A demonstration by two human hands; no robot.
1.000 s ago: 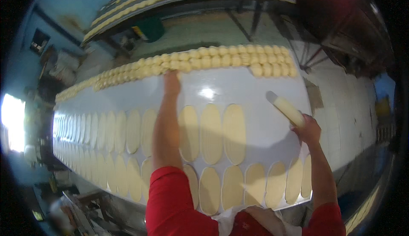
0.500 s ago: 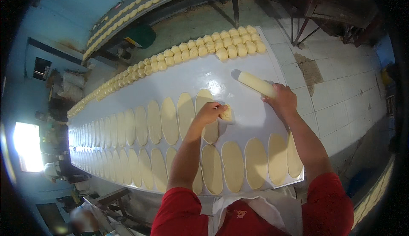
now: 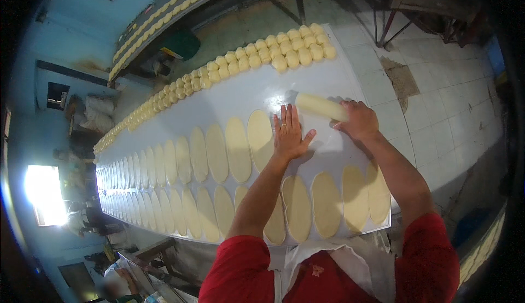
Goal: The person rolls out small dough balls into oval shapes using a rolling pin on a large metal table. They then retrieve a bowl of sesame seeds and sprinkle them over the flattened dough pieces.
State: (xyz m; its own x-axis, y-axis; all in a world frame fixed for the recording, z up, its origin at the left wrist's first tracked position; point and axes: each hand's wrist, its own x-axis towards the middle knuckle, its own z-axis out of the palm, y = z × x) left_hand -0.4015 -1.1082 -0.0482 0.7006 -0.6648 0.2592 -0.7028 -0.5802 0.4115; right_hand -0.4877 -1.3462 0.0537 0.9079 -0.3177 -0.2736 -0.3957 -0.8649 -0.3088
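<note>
My left hand (image 3: 290, 136) lies palm down with its fingers stretched out over the white tabletop (image 3: 224, 98). Whatever is under the palm is hidden; the small dough piece is out of sight. My right hand (image 3: 360, 121) is closed round one end of a thick, pale rolling pin (image 3: 317, 105), whose far end points up and left, blurred by motion. Just left of my left hand is a long oval of flattened dough (image 3: 258, 136), the last in the upper row. A second row of dough ovals (image 3: 326, 204) runs along the near edge, partly behind my left forearm.
Rounded dough balls (image 3: 295, 57) stand packed along the table's far edge. Beyond them a shelf (image 3: 180, 16) carries more dough pieces, with a green bin (image 3: 185, 44) below. A dark metal-legged stand (image 3: 426, 2) is at the upper right, on a tiled floor (image 3: 432, 106).
My left hand has gone from pinching a small dough piece to lying flat, a little to the right. The rolling pin in my right hand has shifted slightly left. The view has tilted slightly.
</note>
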